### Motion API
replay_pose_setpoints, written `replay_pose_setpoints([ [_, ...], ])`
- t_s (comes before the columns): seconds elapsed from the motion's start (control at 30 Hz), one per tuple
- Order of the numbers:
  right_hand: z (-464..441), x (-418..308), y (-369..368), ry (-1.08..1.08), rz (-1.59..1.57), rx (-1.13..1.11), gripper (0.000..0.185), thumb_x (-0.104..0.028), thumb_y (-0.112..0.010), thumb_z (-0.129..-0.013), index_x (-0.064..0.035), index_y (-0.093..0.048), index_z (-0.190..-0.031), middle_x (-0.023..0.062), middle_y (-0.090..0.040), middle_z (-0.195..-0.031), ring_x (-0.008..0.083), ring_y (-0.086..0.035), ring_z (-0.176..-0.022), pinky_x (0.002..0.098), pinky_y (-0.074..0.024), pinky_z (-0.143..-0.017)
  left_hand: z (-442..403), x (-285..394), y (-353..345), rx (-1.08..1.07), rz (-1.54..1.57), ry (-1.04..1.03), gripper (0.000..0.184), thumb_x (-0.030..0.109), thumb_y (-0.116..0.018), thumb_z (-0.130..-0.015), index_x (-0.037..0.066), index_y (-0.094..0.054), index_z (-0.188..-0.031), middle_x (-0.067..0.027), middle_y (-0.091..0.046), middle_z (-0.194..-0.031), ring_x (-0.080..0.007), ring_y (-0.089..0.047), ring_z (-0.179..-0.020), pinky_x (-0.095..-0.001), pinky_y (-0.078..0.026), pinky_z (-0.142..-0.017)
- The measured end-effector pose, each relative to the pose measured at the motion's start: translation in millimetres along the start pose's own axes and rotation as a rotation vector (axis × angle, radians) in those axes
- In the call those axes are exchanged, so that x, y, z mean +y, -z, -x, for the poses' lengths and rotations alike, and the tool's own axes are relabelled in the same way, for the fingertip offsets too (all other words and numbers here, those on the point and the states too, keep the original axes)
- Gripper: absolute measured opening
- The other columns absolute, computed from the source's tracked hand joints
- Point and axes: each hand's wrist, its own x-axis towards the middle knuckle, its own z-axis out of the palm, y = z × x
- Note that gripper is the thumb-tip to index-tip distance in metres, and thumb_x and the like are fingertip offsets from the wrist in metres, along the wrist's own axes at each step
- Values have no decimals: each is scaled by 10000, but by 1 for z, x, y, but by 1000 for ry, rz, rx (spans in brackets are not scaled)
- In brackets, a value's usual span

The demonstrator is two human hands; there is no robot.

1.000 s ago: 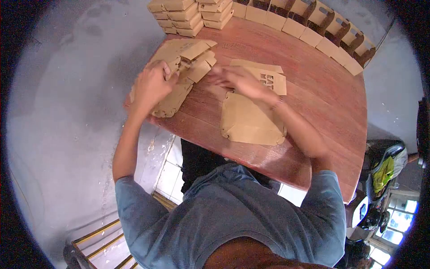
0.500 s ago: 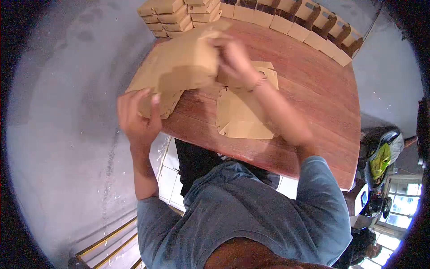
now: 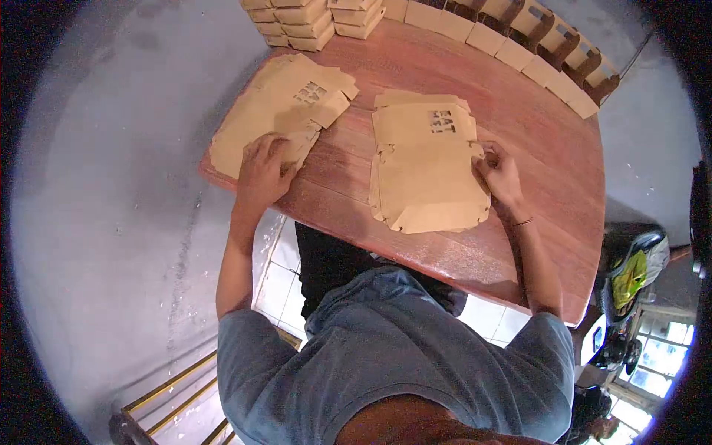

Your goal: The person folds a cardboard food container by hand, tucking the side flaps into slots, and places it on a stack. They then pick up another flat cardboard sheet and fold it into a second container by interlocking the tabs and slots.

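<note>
Two flat brown cardboard box blanks with "EAT ME!" printed on them lie before me in the head view. My left hand (image 3: pixel 265 167), fingers curled, grips the near edge of the left blank (image 3: pixel 263 96), which rests at the table's left edge. The middle blank (image 3: pixel 426 185) lies flat, its printed panel away from me, and other cardboard edges show beneath it. My right hand (image 3: pixel 501 172) pinches the right edge of this middle blank near its corner slots. The fingertips of my left hand are partly hidden.
Folded cardboard boxes (image 3: pixel 304 26) are stacked at the far left of the wooden table (image 3: pixel 549 178). A row of handled cardboard carriers (image 3: pixel 534 70) lines the far right edge. A grey wall (image 3: pixel 126 170) runs along the left side.
The blurred, raised cardboard at the left is now down flat on the table. My right hand has moved from it to the middle blank's right edge; my left hand has shifted slightly right.
</note>
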Motion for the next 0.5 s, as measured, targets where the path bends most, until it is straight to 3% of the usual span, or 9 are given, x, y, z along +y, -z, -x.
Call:
replay_pose_setpoints([
  [0.13, 7, -18, -7, 98, 135, 98, 289, -108, -641, -890, -66, -626, -1176, 71, -650, -711, 115, -570, -592, 291, -466, -569, 0, 1, -8, -22, -77, 34, 433, 263, -713, -819, 42, -605, -1175, -167, -531, -1269, -382, -508, -1198, -496, -407, -1028],
  [0.2, 10, -34, -7, 119, 495, 125, 293, -214, -643, -904, -88, -639, -1169, 146, -676, -726, 242, -654, -612, 370, -521, -614, 3, 1, -9, -33, -97, 57, 413, 252, -705, -822, 35, -611, -1160, -165, -531, -1272, -385, -518, -1185, -496, -434, -1007],
  [0.23, 8, -31, -6, 119, 496, 115, 293, -214, -643, -904, -88, -639, -1169, 146, -676, -726, 242, -654, -612, 370, -521, -614, 3, 1, -9, -15, -94, 56, 392, 251, -698, -826, 35, -619, -1144, -163, -545, -1264, -377, -548, -1153, -487, -469, -965],
  [0.3, 6, -25, -3, 202, 700, 133, 362, -359, -631, -911, -83, -650, -1144, 200, -693, -788, 382, -694, -740, 459, -552, -691, 2, 1, -8, 1, -90, 59, 372, 250, -691, -830, 36, -628, -1128, -161, -559, -1257, -369, -578, -1121, -478, -504, -924],
  [0.4, 10, -30, -7, 163, 832, 157, 412, -448, -603, -919, -92, -661, -1117, 213, -703, -856, 424, -684, -834, 496, -557, -725, -6, 0, 0, -4, -77, 20, 331, 264, -679, -838, 35, -648, -1075, -148, -622, -1171, -357, -644, -1016, -457, -553, -830],
  [0.47, 10, -30, -7, 200, 859, 159, 410, -456, -598, -923, -94, -665, -1104, 217, -702, -885, 422, -685, -836, 494, -558, -723, -13, 3, 8, -376, -129, 112, 404, 339, -607, -898, 54, -632, -1184, -139, -630, -1253, -325, -613, -1152, -488, -536, -884],
  [0.5, 10, -30, -7, 240, 887, 159, 409, -463, -594, -926, -96, -669, -1090, 220, -701, -913, 421, -686, -838, 493, -559, -721, -12, -1, 6, -377, -129, 109, 404, 339, -607, -898, 54, -632, -1184, -139, -630, -1253, -325, -613, -1152, -488, -536, -884],
])
